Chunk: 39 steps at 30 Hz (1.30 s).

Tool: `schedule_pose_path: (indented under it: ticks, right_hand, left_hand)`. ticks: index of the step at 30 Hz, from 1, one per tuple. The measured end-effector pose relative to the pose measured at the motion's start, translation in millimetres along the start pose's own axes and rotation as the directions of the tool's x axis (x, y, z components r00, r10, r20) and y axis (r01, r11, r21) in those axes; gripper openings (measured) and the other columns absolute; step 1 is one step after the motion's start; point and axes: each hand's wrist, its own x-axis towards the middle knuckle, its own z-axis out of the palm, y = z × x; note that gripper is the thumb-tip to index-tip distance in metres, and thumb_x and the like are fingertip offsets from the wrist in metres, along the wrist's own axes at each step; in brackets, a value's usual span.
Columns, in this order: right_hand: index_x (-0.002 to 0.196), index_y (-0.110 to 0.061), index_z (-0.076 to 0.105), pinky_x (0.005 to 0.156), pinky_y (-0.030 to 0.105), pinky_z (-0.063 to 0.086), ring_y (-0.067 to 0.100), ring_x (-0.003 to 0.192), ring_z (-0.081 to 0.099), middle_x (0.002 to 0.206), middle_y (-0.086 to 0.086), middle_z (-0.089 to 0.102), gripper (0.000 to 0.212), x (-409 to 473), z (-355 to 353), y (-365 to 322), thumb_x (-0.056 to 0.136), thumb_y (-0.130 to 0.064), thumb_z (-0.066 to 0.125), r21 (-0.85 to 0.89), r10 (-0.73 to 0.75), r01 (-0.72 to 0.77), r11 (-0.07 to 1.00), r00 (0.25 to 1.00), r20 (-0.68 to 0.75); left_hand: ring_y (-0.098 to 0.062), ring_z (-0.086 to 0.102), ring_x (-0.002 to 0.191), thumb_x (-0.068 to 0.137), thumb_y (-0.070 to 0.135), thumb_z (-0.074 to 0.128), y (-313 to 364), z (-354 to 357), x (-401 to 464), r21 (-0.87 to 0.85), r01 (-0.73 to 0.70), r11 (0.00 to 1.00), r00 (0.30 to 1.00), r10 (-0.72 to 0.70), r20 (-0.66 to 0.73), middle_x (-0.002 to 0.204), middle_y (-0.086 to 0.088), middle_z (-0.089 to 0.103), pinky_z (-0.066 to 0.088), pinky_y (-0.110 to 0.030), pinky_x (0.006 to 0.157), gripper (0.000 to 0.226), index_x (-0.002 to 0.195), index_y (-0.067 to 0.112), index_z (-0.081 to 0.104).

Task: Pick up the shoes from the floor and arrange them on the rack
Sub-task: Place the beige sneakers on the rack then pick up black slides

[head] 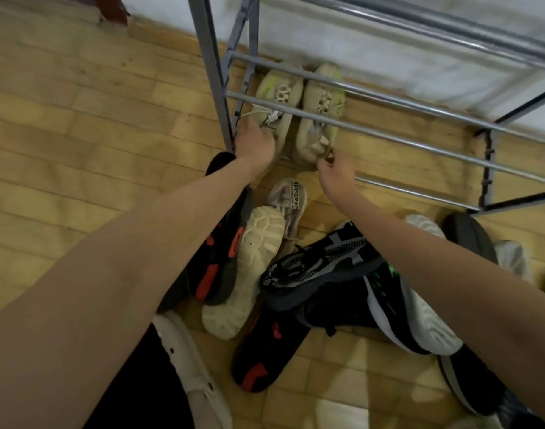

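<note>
The grey metal rack (pixel 388 131) reaches away above and to the right of both hands, its lowest rails bare rightward past the right hand, with open wooden floor (pixel 79 134) left of the left hand. Just behind the hands a heap of dark and pale shoes (pixel 296 274) crowds the floor. The left hand (pixel 255 143) grips the heel of the left beige sneaker (pixel 275 103) and the right hand (pixel 333 173) pinches the heel of the right beige sneaker (pixel 319 119), both sneakers lying side by side at the rack's left end.

Looks like a home entryway: wood-plank floor (pixel 79 125), metal shoe rack (pixel 388 131) against a white wall (pixel 373 57), pile of worn sneakers (pixel 296 274) by the rack's front edge.
</note>
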Motion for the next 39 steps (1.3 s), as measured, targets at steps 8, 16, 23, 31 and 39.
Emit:
schedule_pose_path:
  ticks: [8,16,23,31,39]
  right_hand:
    - [0.134,-0.006,0.050,0.087,0.019,0.037,0.019,0.117,0.052,0.133,0.011,0.051,0.039,-94,-42,37,0.095,-0.009,0.048,-0.179,-0.195,0.203,0.963,0.979,0.060]
    - [0.119,-0.005,0.053,0.089,0.035,0.044,0.024,0.102,0.049,0.104,0.005,0.046,0.028,-193,-76,102,0.091,-0.007,0.051,-0.205,-0.176,0.146,0.968,0.975,-0.137]
    - [0.126,-0.003,0.041,0.083,0.036,0.045,0.028,0.101,0.053,0.110,0.014,0.052,0.038,-222,-62,132,0.091,-0.012,0.055,-0.088,0.092,-0.088,0.992,0.995,0.044]
    - [0.138,-0.004,0.033,0.079,0.031,0.046,0.021,0.097,0.058,0.108,0.009,0.058,0.052,-238,-60,126,0.096,-0.028,0.053,0.081,0.217,-0.239,0.968,0.953,0.212]
    - [0.119,-0.016,0.048,0.092,0.040,0.053,0.030,0.101,0.064,0.110,0.017,0.062,0.044,-217,-86,112,0.093,-0.051,0.052,0.687,0.402,-0.586,0.430,0.805,0.436]
  left_hand:
    - [-0.026,0.051,0.116,0.092,0.004,0.050,-40,-2,-130,0.277,-0.253,0.927,0.953,0.288,-0.095,0.125,-0.012,0.052,0.043,-0.033,0.097,0.030,0.121,0.006,0.057]
    - [-0.027,0.052,0.108,0.094,0.025,0.054,-67,23,-214,0.399,-0.316,0.861,0.949,0.287,0.133,0.112,-0.012,0.059,0.044,-0.036,0.091,0.025,0.107,0.006,0.063]
    - [-0.033,0.047,0.117,0.090,0.020,0.058,-71,43,-264,0.564,-0.188,0.804,0.981,0.132,0.140,0.126,-0.014,0.050,0.041,-0.039,0.097,0.031,0.118,0.006,0.055]
    - [-0.021,0.052,0.092,0.086,-0.004,0.060,-45,31,-272,0.491,-0.413,0.767,0.911,0.340,0.234,0.100,-0.011,0.056,0.038,-0.022,0.074,0.014,0.091,0.007,0.054]
    - [-0.022,0.053,0.081,0.082,-0.007,0.058,-4,41,-314,0.251,-0.618,0.745,0.783,0.556,0.278,0.085,-0.002,0.052,0.047,-0.041,0.074,0.019,0.082,0.010,0.049]
